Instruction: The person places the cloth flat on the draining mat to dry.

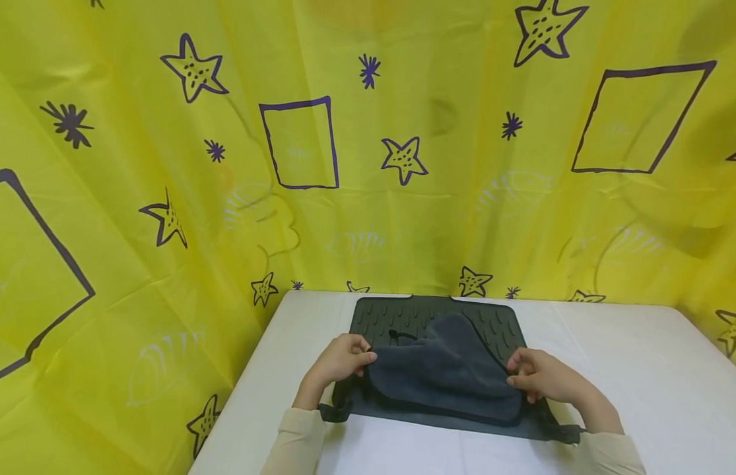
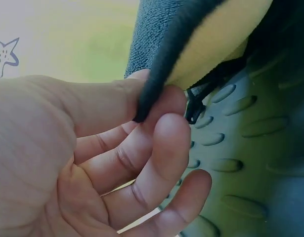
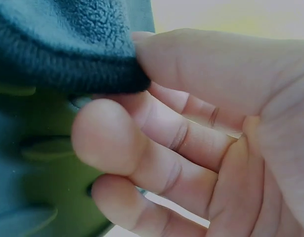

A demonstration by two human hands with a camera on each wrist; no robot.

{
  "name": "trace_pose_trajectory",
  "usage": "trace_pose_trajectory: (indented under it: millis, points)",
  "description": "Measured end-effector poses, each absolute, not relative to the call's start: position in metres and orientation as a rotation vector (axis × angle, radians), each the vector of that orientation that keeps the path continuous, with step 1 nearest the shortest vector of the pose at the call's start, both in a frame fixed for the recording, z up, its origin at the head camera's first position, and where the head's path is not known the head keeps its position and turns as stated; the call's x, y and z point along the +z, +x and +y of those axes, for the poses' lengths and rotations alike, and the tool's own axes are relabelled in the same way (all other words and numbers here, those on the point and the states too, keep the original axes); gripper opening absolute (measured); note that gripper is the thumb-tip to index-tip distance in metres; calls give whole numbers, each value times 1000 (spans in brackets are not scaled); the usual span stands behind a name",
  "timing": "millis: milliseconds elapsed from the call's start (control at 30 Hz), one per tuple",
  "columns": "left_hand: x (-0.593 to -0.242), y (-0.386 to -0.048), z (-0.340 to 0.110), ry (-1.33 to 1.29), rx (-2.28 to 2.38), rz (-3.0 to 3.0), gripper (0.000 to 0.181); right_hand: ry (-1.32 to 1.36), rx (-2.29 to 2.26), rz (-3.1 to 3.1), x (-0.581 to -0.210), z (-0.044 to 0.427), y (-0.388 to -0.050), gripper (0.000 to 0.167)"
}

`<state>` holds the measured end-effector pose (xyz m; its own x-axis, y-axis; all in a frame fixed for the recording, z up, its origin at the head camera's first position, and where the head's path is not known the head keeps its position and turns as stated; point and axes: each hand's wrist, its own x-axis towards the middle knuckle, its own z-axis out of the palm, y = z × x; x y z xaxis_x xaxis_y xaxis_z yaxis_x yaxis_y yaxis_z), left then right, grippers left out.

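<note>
A dark grey-blue cloth (image 1: 439, 376) with a black edge hangs between the two hands, over a dark ridged mat (image 1: 385, 316). My left hand (image 1: 338, 359) pinches its left corner; in the left wrist view the thumb and index finger of the left hand (image 2: 112, 153) hold the black hem (image 2: 166, 54). My right hand (image 1: 542, 376) pinches the right edge, and in the right wrist view the right hand (image 3: 191, 123) grips a corner of the fuzzy cloth (image 3: 82, 39) between thumb and fingers. A small black loop (image 1: 397, 335) lies behind the cloth's upper left edge.
The mat lies on a white table (image 1: 617, 349). Behind and to the left hangs a yellow curtain (image 1: 356, 211) printed with purple stars and squares. Black straps (image 1: 334, 412) are around both wrists.
</note>
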<state>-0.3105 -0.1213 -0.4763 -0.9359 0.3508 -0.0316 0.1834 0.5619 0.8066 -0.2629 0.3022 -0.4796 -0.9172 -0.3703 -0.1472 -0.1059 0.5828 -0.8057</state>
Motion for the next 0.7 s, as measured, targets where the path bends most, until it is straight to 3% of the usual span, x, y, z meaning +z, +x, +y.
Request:
trace_pose_trajectory:
  millis: [400,700]
  points:
    - [-476,-305,-127,422,1223,2540,12,-393,-1264,2466,-480,297,-261,25]
    - [-479,-306,-119,388,1183,2644,38,-293,-1177,2662,-484,287,-266,26]
